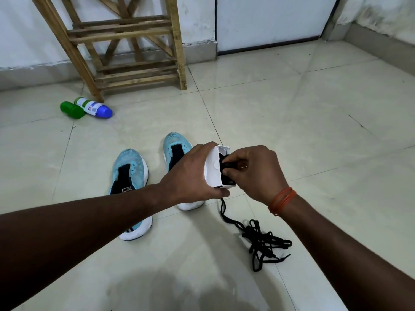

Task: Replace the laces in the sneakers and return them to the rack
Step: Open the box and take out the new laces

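Over the tiled floor [292, 120], I watch from my remote seat as the left hand [193, 173] grips a small white box [212, 169] and the right hand [256, 173] pinches a black lace [226, 167] at its open end. A tangle of black laces [262, 239] lies below, just right of two pale-blue sneakers [130, 167] (both unlaced), standing side by side, well apart from the wooden rack [125, 37] at the wall.
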